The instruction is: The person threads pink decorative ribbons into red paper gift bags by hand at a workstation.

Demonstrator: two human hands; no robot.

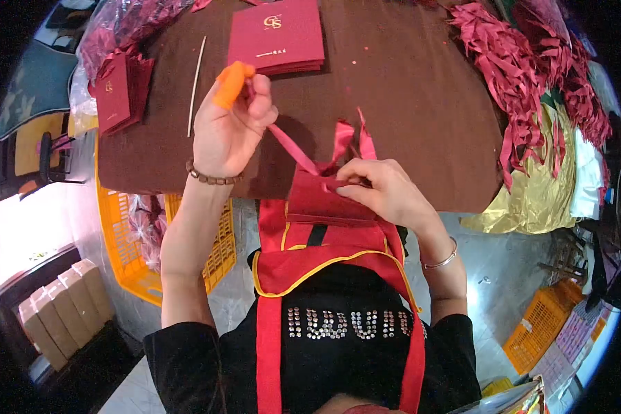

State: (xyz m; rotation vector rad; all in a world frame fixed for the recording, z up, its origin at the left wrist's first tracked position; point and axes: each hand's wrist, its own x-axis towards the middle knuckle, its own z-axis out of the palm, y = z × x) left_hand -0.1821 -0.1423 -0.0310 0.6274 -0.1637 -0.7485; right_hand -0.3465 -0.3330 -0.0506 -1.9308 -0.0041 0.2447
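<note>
My left hand, with an orange cover on one finger and a beaded bracelet at the wrist, pinches the end of a red ribbon above the table. The ribbon runs down to a dark red paper bag, which lies at the table's front edge against the red apron. Fingers of my right hand are closed on the bag's upper edge, near where the ribbon meets it. Two more ribbon ends stand up behind the bag.
A stack of red printed bags lies at the back of the brown table, with more bags at its left. A thin white stick is between them. Red ribbons heap at the right. A yellow crate stands below left.
</note>
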